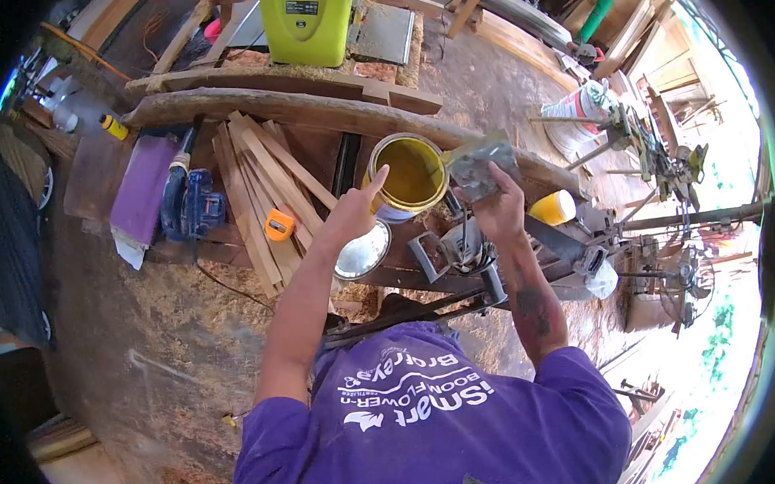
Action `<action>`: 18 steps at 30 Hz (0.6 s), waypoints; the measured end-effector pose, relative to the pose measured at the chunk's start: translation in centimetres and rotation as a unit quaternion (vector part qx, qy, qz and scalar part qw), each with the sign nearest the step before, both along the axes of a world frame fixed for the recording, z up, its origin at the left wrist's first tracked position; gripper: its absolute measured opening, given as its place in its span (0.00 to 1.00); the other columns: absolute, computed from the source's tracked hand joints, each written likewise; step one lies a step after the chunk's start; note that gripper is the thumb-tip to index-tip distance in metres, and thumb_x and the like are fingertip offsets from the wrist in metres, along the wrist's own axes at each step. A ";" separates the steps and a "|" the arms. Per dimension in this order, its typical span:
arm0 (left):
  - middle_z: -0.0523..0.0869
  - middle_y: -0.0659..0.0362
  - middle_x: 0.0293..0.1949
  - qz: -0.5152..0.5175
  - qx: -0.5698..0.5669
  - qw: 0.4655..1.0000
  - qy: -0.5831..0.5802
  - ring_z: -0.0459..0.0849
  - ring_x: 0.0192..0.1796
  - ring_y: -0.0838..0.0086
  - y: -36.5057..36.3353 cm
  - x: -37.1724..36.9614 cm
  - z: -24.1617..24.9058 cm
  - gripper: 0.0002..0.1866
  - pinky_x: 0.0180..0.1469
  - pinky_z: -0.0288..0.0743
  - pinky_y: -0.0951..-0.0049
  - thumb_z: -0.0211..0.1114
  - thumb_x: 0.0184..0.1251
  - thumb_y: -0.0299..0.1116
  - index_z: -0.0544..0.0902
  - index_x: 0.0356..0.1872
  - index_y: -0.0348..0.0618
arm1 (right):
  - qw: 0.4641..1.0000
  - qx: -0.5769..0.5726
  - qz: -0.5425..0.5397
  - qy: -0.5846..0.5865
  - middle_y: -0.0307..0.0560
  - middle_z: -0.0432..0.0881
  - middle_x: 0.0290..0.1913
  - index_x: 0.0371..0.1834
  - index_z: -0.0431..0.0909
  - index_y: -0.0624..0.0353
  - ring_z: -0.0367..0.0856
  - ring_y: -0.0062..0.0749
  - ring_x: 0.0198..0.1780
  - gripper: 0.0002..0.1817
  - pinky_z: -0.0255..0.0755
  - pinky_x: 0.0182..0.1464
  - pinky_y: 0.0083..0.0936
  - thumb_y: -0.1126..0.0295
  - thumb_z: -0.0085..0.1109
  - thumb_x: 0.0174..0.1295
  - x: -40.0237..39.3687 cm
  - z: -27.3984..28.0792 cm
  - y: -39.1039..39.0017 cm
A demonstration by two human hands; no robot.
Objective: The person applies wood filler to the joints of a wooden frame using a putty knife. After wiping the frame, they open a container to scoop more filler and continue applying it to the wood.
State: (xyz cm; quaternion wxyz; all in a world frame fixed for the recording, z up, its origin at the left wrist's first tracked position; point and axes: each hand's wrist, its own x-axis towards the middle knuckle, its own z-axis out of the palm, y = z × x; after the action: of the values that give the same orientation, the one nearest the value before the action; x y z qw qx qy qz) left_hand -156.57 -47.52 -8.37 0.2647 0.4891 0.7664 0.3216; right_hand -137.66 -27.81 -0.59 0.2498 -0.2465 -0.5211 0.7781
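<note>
A paint can (392, 215) with a yellow-coated inside stands on the bench, holding yellowish-brown liquid. At its left rim is my left hand (353, 212), closed on the edge with the index finger stretched along it; the other fingers are partly hidden. My right hand (499, 210) grips a clear, greyish plastic container (482, 164), tilted over the can's right rim. Whether liquid runs from it is hard to see. A round metal lid (363, 251) lies just below the can, near my left wrist.
Wooden strips (257, 182) carry an orange tape measure (280, 225). Left of them lie a blue power tool (203, 205) and a purple pad (142, 186). A green planer (305, 26) stands behind a long beam (281, 109). On the right are a yellow container (553, 208) and metal tools.
</note>
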 end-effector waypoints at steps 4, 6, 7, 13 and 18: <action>0.83 0.33 0.29 -0.004 -0.002 1.000 -0.005 0.84 0.36 0.39 0.2 0.1 -0.2 0.54 0.44 0.77 0.45 0.62 0.46 0.17 0.52 0.80 0.57 | 0.960 -0.227 0.048 0.156 0.51 0.79 0.62 0.68 0.71 0.56 0.77 0.47 0.63 0.32 0.72 0.60 0.55 0.43 0.45 0.72 0.9 3.2 -1.4; 0.83 0.35 0.28 -0.005 0.007 1.000 -0.022 0.83 0.35 0.39 0.1 -0.1 -0.5 0.54 0.43 0.76 0.45 0.62 0.46 0.18 0.52 0.80 0.57 | 0.933 -0.278 0.076 0.216 0.54 0.73 0.69 0.71 0.69 0.53 0.70 0.56 0.70 0.37 0.60 0.67 0.66 0.36 0.40 0.71 1.4 3.6 -1.6; 0.83 0.35 0.28 -0.006 0.007 1.000 -0.023 0.83 0.35 0.39 0.2 0.0 -0.6 0.54 0.43 0.76 0.45 0.62 0.46 0.18 0.52 0.80 0.57 | 0.934 -0.277 0.074 0.215 0.54 0.73 0.69 0.71 0.69 0.53 0.70 0.56 0.70 0.37 0.60 0.67 0.66 0.36 0.40 0.71 1.6 3.3 -1.3; 0.83 0.35 0.29 -0.006 -0.008 0.999 -0.030 0.83 0.36 0.40 0.0 -0.1 -0.2 0.53 0.42 0.75 0.46 0.62 0.46 0.16 0.53 0.79 0.56 | 0.940 -0.290 0.039 0.175 0.56 0.75 0.67 0.72 0.68 0.55 0.71 0.55 0.69 0.33 0.61 0.69 0.61 0.44 0.46 0.73 1.0 1.5 -0.3; 0.84 0.34 0.33 -0.013 -0.016 1.000 -0.007 0.85 0.39 0.40 0.1 -0.1 -0.1 0.54 0.45 0.78 0.47 0.64 0.50 0.18 0.49 0.80 0.61 | 0.676 0.682 0.236 -0.151 0.67 0.62 0.73 0.73 0.60 0.68 0.56 0.57 0.77 0.38 0.51 0.77 0.46 0.52 0.56 0.69 0.7 -0.5 -1.0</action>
State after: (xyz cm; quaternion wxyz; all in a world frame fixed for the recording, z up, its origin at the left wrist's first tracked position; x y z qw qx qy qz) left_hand -156.65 -47.47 -8.49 0.2817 0.4922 0.7636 0.3087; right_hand -136.99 -28.80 -1.11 0.0741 0.0092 -0.9785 0.1923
